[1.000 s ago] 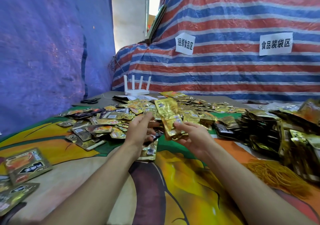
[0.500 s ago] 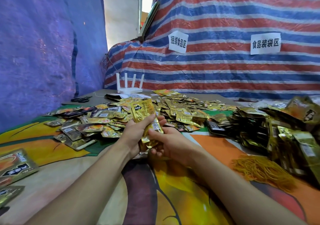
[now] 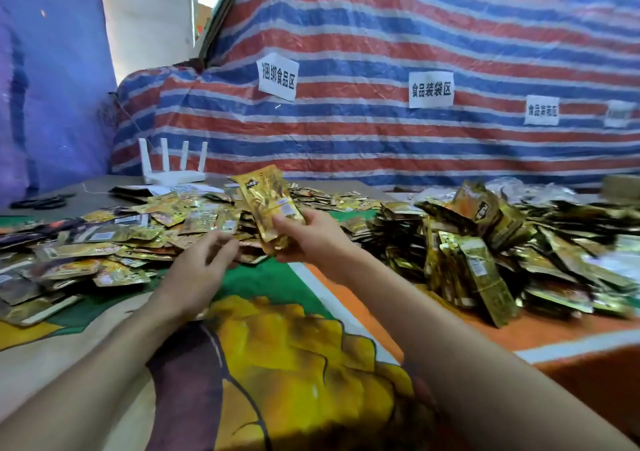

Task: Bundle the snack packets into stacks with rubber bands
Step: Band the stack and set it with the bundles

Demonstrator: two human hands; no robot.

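Observation:
My right hand (image 3: pixel 317 239) grips a small stack of gold snack packets (image 3: pixel 266 204) by its lower end, held upright above the table. My left hand (image 3: pixel 201 270) hovers just left of it with loosely spread fingers, holding nothing. Loose gold and orange packets (image 3: pixel 114 239) lie scattered over the table's left and middle. A heap of bundled gold packets (image 3: pixel 485 253) is piled on the right. No rubber bands show in this view.
The table wears a colourful printed cloth (image 3: pixel 294 364). A white router (image 3: pixel 173 170) stands at the back left, with black scissors (image 3: pixel 41 202) near it. A striped tarp (image 3: pixel 381 69) with paper labels hangs behind. A blue tarp closes the left side.
My left hand has let go of the stack and drawn back to the left. My right hand has lifted the stack higher and to the right. The view has swung right.

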